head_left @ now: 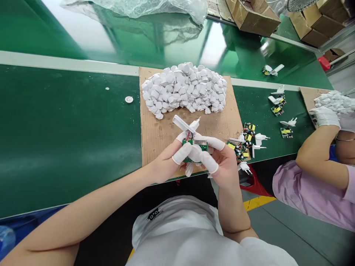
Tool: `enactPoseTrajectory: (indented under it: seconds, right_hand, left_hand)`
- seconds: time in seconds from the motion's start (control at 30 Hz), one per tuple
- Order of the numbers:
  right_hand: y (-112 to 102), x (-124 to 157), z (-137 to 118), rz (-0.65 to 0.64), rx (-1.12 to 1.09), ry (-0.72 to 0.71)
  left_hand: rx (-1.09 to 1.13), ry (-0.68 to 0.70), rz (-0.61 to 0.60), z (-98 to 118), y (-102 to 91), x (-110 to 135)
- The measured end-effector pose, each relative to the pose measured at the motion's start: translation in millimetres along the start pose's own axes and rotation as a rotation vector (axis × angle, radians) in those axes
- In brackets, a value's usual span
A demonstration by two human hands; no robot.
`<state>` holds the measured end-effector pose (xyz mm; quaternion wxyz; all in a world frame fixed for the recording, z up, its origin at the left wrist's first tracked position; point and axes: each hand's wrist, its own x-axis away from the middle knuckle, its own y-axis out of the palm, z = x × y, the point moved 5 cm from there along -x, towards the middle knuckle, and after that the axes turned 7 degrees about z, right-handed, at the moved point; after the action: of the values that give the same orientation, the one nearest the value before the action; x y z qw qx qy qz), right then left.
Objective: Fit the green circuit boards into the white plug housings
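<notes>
My left hand [166, 159] and my right hand [226, 164] meet at the front of a brown cardboard sheet [155, 142]. White finger cots cover several fingertips. Pinched between both hands is a green circuit board [204, 146], its lower part hidden by my thumbs. Red and black wires run from it to a white plug piece [183, 124] that sticks up beyond the board. Behind my hands, a heap of small white plastic pieces [185, 88] lies on the cardboard.
Right of my hands lie several circuit boards with white plugs [246, 140], and more boards [286, 132] farther right. A co-worker's gloved hand [324, 117] is beside another white heap [335, 99]. A small white disc [129, 99] lies left. Plastic sheeting [155, 8] and a cardboard box [253, 18] are behind.
</notes>
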<state>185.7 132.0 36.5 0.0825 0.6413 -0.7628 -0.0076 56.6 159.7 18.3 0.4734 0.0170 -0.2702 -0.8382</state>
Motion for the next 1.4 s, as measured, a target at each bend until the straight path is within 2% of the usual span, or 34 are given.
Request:
enactPoseTrajectory:
  seconds: [0.17, 0.3, 0.43, 0.57, 0.77, 0.87, 1.0, 1.2, 1.33, 1.4]
  right_hand:
    - [5, -3, -1, 0.007, -0.009, -0.055]
    - [7, -8, -1, 0.006, -0.024, -0.028]
    - [2, -9, -3, -0.014, 0.005, -0.004]
    - [-4, -6, -4, -0.046, 0.072, -0.001]
    - [-1, -6, -2, -0.086, 0.011, 0.056]
    - [-1, -6, -1, -0.055, 0.002, 0.066]
    - [-4, -6, 0, -0.023, 0.042, 0.026]
    - [3, -4, 0, -0.059, 0.067, -0.101]
    - [3, -1, -3, 0.012, 0.189, -0.241]
    - [2, -1, -4, 0.006, 0.203, -0.251]
  left_hand:
    - [-0.045, 0.021, 0.044, -4, -4.8, 0]
    - [-0.035, 0.077, -0.018, -4, -2.4, -1]
    - [-0.063, 0.052, -0.082, -5, 0.1, -1]
    - [-0.086, 0.043, -0.087, -1, -0.7, 0]
    - [0.063, -0.021, -0.113, -1, 0.1, -3]
    - [0.021, 0.055, -0.033, -2, -4.1, -5]
    - [-0.102, 0.242, 0.082, 1, -9.3, -5]
    - [-0.145, 0.204, 0.208, 7, -10.6, -2]
    - [-0.113, 0.267, 0.152, 8, -7.9, -2]
    - [-0.098, 0.297, 0.112, 6, -7.4, -3]
